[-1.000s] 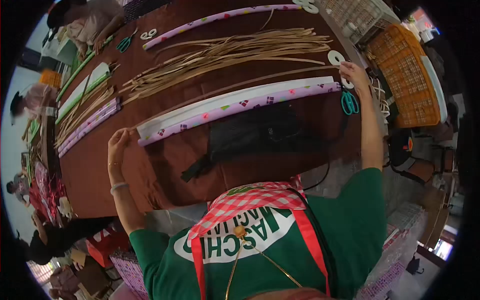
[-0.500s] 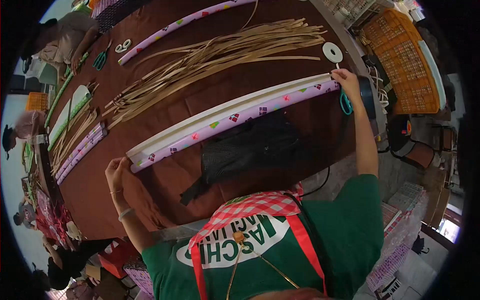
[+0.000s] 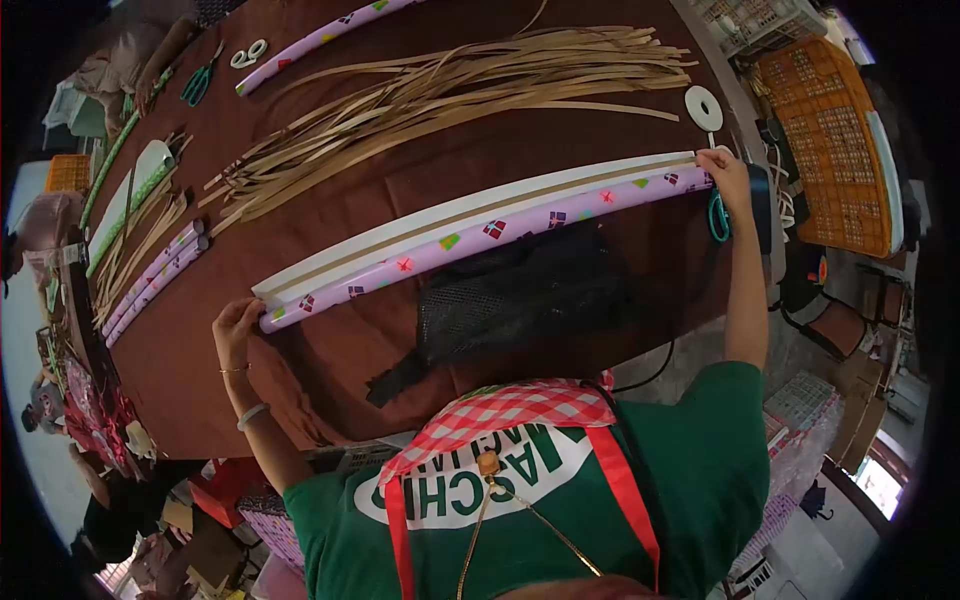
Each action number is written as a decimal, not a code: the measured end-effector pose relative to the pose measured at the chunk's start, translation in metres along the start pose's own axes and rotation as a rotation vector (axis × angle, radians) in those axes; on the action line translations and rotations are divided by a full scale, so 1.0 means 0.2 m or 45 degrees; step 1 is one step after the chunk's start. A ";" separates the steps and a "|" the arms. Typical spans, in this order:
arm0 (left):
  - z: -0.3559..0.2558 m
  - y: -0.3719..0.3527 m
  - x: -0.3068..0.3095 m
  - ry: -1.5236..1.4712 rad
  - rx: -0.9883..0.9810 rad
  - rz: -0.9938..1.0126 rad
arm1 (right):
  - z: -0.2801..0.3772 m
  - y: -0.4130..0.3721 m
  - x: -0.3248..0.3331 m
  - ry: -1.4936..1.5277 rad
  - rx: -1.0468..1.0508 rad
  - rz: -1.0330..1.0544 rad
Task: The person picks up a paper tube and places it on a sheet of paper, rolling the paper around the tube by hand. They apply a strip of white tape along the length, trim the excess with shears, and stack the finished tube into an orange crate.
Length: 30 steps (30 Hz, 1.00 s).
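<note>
A long pink patterned paper roll [image 3: 455, 243] lies across the brown-covered table, its white loose flap facing up with a tan strip [image 3: 480, 207] along it. At the roll's left end my left hand [image 3: 238, 325] pinches the paper edge. My right hand [image 3: 727, 178] has its fingers closed on the paper at the right end. Teal-handled scissors [image 3: 719, 217] lie just below my right hand, and a white tape roll [image 3: 703, 108] is above it. Black mesh fabric [image 3: 520, 300] lies below the paper roll.
Many tan strips [image 3: 450, 100] spread behind the roll. Another pink roll [image 3: 320, 38], scissors [image 3: 198, 85] and white tape rings [image 3: 249, 54] lie farther back. Two pink rolls [image 3: 155, 280] are at the left. Other people work at the left edge. An orange crate [image 3: 830, 150] stands right.
The view has shifted a little. The tan strip now shows more clearly along the white flap. Both hands remain at the ends of the roll.
</note>
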<state>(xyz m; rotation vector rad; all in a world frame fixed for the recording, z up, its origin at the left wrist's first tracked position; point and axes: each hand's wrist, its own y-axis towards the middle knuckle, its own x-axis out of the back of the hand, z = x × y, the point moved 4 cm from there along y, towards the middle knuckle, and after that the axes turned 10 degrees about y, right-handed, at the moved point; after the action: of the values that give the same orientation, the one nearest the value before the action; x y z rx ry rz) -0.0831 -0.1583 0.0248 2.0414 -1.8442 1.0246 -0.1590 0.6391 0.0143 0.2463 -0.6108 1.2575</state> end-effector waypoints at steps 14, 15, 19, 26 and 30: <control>-0.05 0.01 -0.02 0.087 0.152 -0.097 | -0.07 0.07 0.02 -0.071 -0.127 0.064; -0.07 0.00 -0.02 0.113 0.142 -0.110 | -0.11 0.09 0.05 -0.095 -0.079 0.088; -0.04 0.00 -0.01 0.086 0.113 -0.102 | -0.22 0.18 0.12 -0.159 -0.178 0.171; -0.06 0.01 -0.01 0.067 0.117 -0.083 | -0.28 0.25 0.15 -0.114 -0.211 0.169; -0.05 0.03 -0.01 -0.031 0.078 -0.049 | -0.26 0.23 0.14 -0.059 -0.244 0.143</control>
<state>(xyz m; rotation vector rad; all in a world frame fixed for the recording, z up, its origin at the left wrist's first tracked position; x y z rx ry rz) -0.0920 -0.1527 0.0289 2.1248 -1.7996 1.0633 -0.1827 0.7018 -0.0199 0.0825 -0.7890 1.2937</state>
